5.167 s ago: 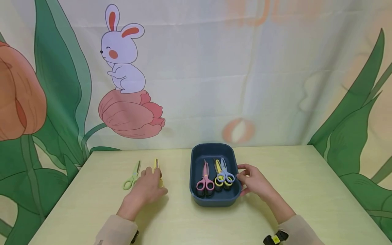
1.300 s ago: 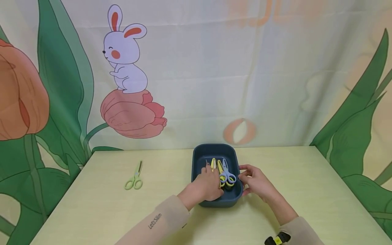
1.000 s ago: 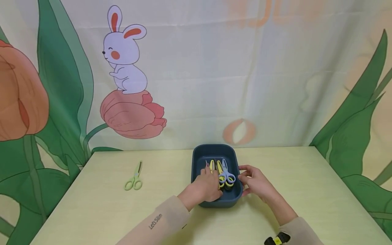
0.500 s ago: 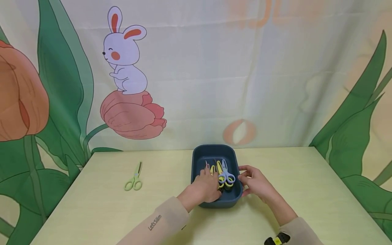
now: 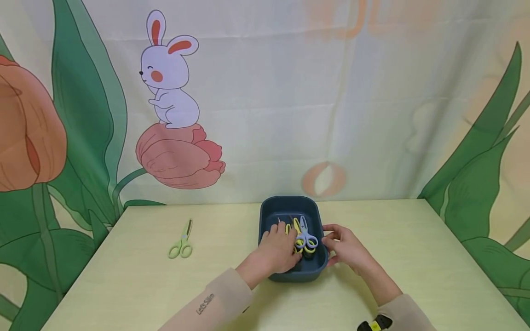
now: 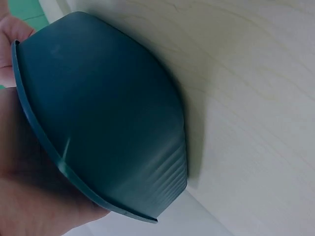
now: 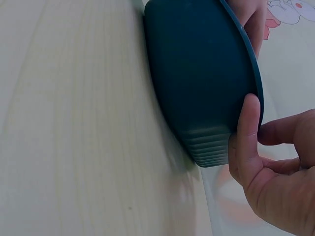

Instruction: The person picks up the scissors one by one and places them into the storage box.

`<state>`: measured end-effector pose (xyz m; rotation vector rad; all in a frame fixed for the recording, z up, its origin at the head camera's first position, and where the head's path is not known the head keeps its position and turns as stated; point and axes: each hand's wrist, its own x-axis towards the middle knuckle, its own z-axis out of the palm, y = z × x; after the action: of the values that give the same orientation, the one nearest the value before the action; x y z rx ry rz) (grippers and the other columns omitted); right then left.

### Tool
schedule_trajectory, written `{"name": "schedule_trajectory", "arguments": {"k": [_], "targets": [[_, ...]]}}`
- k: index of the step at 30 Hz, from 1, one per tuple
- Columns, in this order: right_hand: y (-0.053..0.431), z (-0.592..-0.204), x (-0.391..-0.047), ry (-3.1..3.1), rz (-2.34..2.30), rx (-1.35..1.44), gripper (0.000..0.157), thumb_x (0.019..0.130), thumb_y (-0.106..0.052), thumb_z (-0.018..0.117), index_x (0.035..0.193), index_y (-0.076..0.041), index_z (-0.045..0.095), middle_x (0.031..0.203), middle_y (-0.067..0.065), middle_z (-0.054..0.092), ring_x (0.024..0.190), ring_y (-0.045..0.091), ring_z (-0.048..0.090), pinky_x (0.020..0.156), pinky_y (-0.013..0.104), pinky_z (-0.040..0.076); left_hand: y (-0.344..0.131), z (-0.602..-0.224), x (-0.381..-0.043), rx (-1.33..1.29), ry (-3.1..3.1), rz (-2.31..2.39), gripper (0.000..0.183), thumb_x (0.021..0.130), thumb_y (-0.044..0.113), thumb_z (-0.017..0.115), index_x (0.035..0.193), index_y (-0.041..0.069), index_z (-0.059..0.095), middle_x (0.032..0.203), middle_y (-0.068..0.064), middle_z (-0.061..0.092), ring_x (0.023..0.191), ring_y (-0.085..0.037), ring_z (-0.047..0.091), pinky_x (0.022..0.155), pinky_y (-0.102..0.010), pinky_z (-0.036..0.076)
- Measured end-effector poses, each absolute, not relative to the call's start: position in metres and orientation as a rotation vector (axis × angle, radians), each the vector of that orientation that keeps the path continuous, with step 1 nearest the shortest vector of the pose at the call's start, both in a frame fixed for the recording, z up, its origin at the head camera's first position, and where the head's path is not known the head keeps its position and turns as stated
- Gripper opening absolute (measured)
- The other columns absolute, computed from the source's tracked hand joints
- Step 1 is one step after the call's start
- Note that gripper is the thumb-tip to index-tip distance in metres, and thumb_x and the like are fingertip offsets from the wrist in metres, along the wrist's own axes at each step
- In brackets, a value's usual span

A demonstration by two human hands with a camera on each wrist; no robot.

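Note:
A dark blue box [image 5: 296, 276] stands on the table with several scissors in it. Reaching over its near left part, my left hand [image 5: 275, 252] holds yellow scissors [image 5: 287, 228], whose handles are mostly hidden under the fingers. Beside them lie blue scissors [image 5: 306, 240] on top of other yellow scissors [image 5: 296, 224]. The pink scissors are covered by the left hand. My right hand [image 5: 347, 248] pinches the box's right rim; in the right wrist view its thumb and fingers [image 7: 248, 118] grip the wall. Light green scissors [image 5: 181, 244] lie on the table at left.
The pale wood-grain table [image 5: 232, 239] ends at a hanging cloth [image 5: 256, 115] printed with a rabbit and flowers, close behind the box. In the left wrist view the box's outer wall [image 6: 108, 118] fills much of the picture.
Over five seconds my left hand has brought the yellow scissors from the table into the box. In the last second they have slid slightly towards me. My right hand has stayed at the rim.

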<state>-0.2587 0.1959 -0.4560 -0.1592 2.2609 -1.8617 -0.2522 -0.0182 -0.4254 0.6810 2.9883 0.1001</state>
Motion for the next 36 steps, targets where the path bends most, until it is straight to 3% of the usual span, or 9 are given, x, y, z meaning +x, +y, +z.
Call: {"name": "schedule_trajectory", "arguments": {"k": [9, 22, 36], "targets": [[0.197, -0.457, -0.260, 2.247, -1.878, -0.164, 0.044, 0.102, 0.000, 0.053, 0.143, 0.012, 0.043, 0.102, 0.021, 0.058, 0.075, 0.023, 0.062, 0.054, 0.038, 0.060, -0.029, -0.424, -0.253, 0.780, 2.997, 0.298, 0.046, 0.101, 0.042, 0.064, 0.135, 0.011, 0.059, 0.131, -0.015, 0.050, 0.116, -0.030, 0.048, 0.093, -0.044, 0.046], [0.197, -0.456, -0.258, 2.250, -1.860, -0.158, 0.044, 0.103, -0.001, 0.053, 0.144, 0.011, 0.042, 0.104, 0.021, 0.057, 0.076, 0.024, 0.062, 0.056, 0.038, 0.061, -0.053, -0.411, -0.246, 0.896, 2.994, 0.618, 0.041, 0.099, 0.033, 0.068, 0.132, 0.009, 0.061, 0.124, -0.013, 0.050, 0.115, -0.030, 0.048, 0.095, -0.048, 0.045], [0.197, -0.456, -0.258, 2.252, -1.864, -0.160, 0.045, 0.102, -0.001, 0.052, 0.144, 0.012, 0.042, 0.103, 0.020, 0.057, 0.075, 0.023, 0.063, 0.055, 0.038, 0.060, -0.110, -0.410, -0.245, 0.636, 3.112, 0.742, 0.039, 0.099, 0.027, 0.070, 0.130, 0.006, 0.060, 0.132, -0.021, 0.048, 0.121, -0.039, 0.047, 0.102, -0.057, 0.039]]}}
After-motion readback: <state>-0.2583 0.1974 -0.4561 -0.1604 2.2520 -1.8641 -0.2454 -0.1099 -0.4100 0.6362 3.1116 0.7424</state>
